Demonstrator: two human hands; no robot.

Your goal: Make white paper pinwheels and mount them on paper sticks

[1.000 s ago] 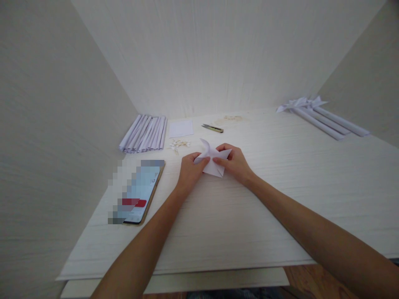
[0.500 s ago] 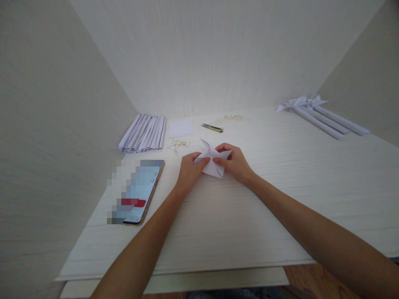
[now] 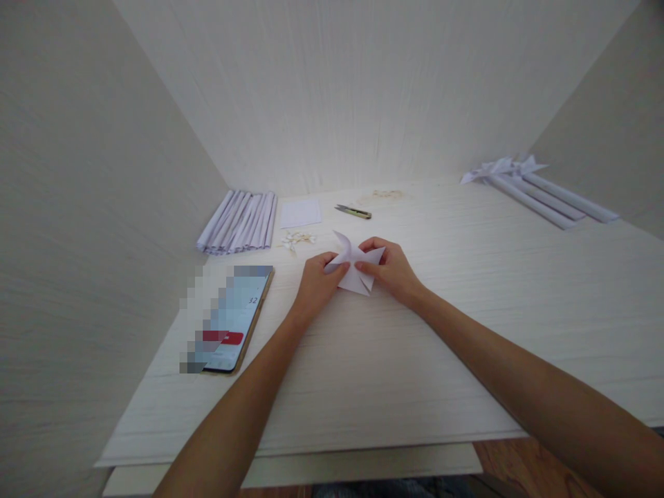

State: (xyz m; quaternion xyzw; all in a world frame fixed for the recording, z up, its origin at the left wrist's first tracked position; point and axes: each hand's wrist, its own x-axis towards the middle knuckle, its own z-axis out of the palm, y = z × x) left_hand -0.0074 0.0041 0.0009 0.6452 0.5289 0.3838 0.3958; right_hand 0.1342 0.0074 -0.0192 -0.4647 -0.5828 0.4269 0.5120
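Between my two hands is a white paper pinwheel (image 3: 355, 281), a slit square with corners bent toward its middle. My left hand (image 3: 317, 285) grips its left side, thumb pressed near the centre. On the other side my right hand (image 3: 393, 270) pinches it, thumb also close to the centre and fingers behind the paper. One curved point stands up at the top. The fingertips behind the paper are hidden. Just beyond my left hand lie several cotton swabs (image 3: 299, 240). Farther back are thread snips (image 3: 353, 211) and a square of white paper (image 3: 301, 213).
A phone (image 3: 236, 321) lies left of my left forearm. Several rolled paper tubes (image 3: 238, 221) are lined up at the back left. At the far right, paper tubes (image 3: 550, 199) with pinwheels (image 3: 503, 168) on their ends rest near the wall. Small sticks (image 3: 386, 194) lie by the back wall.
Almost nothing differs. Both hands keep their hold on the pinwheel, with only a very slight shift of the fingers and the view.
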